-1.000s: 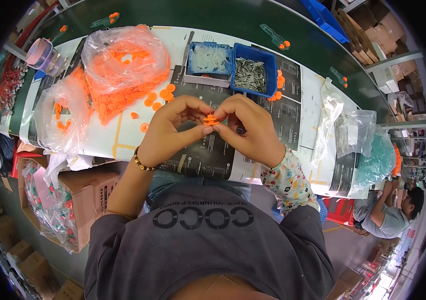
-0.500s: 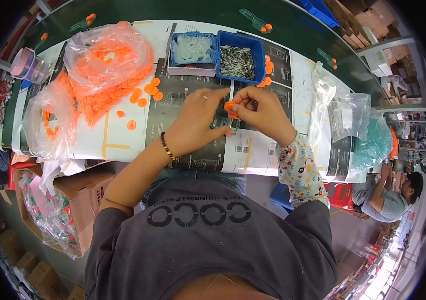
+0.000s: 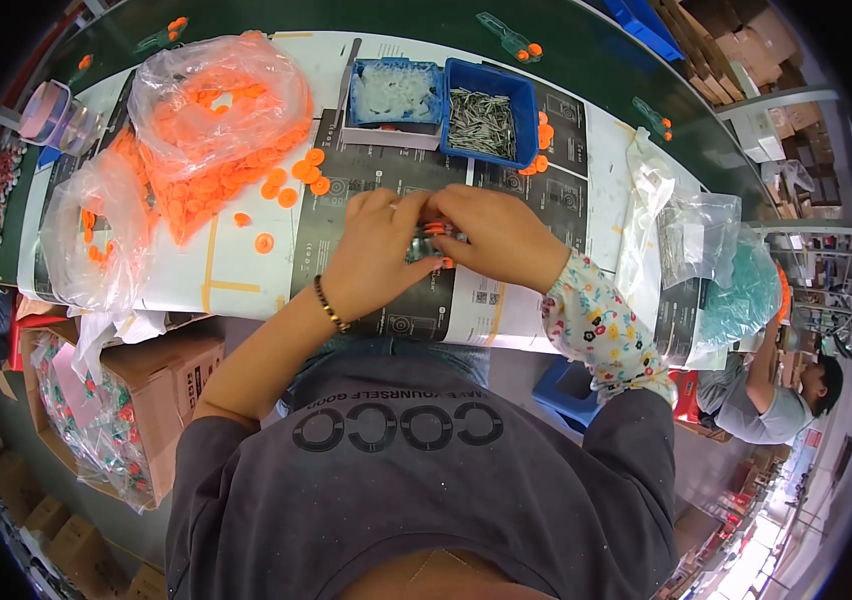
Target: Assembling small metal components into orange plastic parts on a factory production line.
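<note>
Over the middle of the table my two hands meet around a small translucent green plastic part (image 3: 420,246). My left hand (image 3: 374,250), a beaded bracelet at its wrist, has thumb and fingers closed about this part. My right hand (image 3: 498,234), in a flowered sleeve cover, presses an orange disc (image 3: 435,229) against it from the right. My fingers hide much of both pieces. Just beyond the hands stands a blue bin of metal pins (image 3: 482,122). Left of it is a blue tray with whitish, translucent contents (image 3: 395,94).
Loose orange discs (image 3: 287,197) lie left of my hands beside an open bag of them (image 3: 221,120). Clear and green plastic bags (image 3: 736,285) rest at the right. A green belt (image 3: 406,18) carries green parts with orange discs (image 3: 510,40). Another person (image 3: 771,390) sits far right.
My right hand has moved slightly left and down, bringing the orange disc onto the green part. My left hand's fingers have curled in closer around it.
</note>
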Demonstrator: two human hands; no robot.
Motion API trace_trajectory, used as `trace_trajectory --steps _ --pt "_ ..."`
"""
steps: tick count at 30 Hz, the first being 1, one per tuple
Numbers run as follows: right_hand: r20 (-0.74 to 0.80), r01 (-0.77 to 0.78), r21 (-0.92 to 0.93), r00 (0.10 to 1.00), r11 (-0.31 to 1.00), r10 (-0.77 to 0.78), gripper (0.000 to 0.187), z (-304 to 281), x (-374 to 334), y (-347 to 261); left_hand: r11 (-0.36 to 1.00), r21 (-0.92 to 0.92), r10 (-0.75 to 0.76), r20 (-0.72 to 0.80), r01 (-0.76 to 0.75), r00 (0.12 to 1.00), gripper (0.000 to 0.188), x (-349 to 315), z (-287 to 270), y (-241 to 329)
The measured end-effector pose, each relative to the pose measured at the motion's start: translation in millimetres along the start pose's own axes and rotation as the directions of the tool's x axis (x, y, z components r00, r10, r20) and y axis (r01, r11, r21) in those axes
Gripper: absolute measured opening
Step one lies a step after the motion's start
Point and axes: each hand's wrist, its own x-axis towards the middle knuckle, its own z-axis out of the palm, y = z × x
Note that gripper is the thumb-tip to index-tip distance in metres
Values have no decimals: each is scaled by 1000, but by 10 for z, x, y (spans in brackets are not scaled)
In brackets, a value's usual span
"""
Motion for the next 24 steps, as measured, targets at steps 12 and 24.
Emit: trace_trajectory --steps 12,24 --pt "-550 546 832 790 97 271 45 409 161 -264 996 68 52 56 -56 997 44 -101 -131 -135" --pt "-816 674 573 522 466 249 51 627 296 -353 994 76 77 94 -84 993 43 -108 -130 -158"
